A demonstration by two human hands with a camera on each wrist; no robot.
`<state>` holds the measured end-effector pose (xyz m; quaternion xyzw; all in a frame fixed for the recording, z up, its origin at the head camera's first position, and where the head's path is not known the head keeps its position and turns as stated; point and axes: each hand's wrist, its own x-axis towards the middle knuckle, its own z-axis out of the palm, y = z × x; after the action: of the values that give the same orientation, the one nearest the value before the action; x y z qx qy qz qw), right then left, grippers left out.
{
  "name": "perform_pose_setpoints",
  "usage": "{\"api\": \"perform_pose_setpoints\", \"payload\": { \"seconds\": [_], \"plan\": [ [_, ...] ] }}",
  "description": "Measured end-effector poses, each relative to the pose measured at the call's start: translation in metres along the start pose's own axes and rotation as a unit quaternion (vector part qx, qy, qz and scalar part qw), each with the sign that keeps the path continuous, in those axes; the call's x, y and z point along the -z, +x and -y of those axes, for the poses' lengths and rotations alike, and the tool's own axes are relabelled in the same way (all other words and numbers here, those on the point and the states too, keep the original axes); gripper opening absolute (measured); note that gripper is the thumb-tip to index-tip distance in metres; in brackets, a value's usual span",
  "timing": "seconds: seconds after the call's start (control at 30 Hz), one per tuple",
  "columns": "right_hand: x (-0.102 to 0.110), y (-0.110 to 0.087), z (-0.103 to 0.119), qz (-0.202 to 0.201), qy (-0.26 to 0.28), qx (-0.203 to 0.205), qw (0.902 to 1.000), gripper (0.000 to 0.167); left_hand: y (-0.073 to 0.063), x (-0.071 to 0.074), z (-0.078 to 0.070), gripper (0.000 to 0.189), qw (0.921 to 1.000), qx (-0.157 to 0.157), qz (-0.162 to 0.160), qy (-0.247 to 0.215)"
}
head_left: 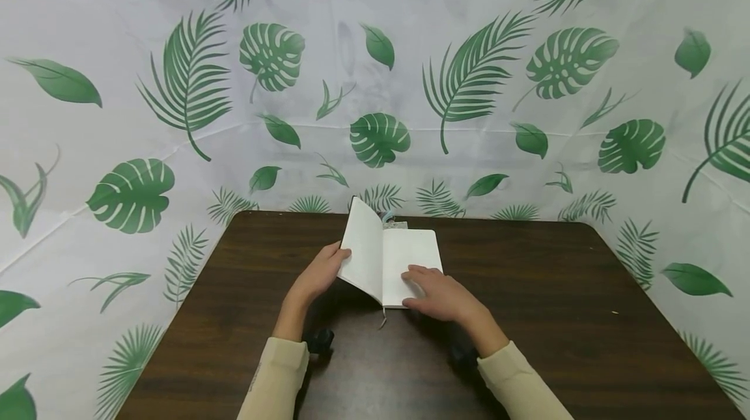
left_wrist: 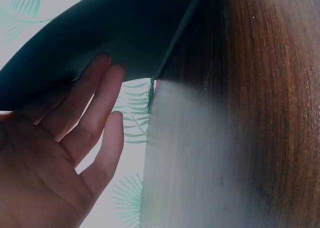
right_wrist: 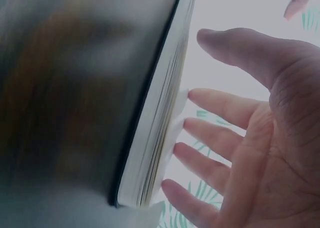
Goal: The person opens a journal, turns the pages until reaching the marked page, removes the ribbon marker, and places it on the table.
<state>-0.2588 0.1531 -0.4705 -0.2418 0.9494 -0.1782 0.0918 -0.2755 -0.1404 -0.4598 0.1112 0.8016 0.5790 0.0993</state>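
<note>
A notebook with blank white pages and a dark cover lies open at the middle of the table. Its left side is tilted up off the tabletop. My left hand holds that raised side, thumb on the page and fingers behind the dark cover. My right hand rests its fingertips on the right page, fingers fairly straight and spread. In the right wrist view, the thick page block shows beside this hand. A thin ribbon bookmark hangs from the notebook's near edge.
The dark wood-grain table reaches back to a white sheet printed with green leaves. Just behind the notebook sits a small greyish item with a light-blue loop, partly hidden.
</note>
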Motion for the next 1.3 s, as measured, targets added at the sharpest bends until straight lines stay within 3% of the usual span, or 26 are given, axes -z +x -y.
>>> {"api": "perform_pose_setpoints", "payload": {
  "seconds": [0.27, 0.77, 0.97, 1.3],
  "plan": [
    [0.005, -0.002, -0.013, 0.010, -0.005, -0.019, 0.9998, 0.067, 0.002, -0.001, 0.002, 0.050, 1.0000, -0.003, -0.001, 0.002],
    [0.011, -0.003, -0.017, 0.029, 0.005, 0.012, 0.9995, 0.054, 0.004, -0.001, 0.005, 0.048, 1.0000, -0.004, -0.006, 0.005],
    [0.011, -0.002, -0.016, 0.026, 0.000, 0.004, 0.9997, 0.047, 0.003, -0.001, 0.005, 0.047, 1.0000, -0.005, -0.005, 0.002],
    [0.007, -0.003, -0.006, -0.022, -0.087, -0.014, 0.9958, 0.052, 0.003, 0.000, 0.006, 0.049, 0.9999, -0.010, 0.000, 0.002]
  ]
}}
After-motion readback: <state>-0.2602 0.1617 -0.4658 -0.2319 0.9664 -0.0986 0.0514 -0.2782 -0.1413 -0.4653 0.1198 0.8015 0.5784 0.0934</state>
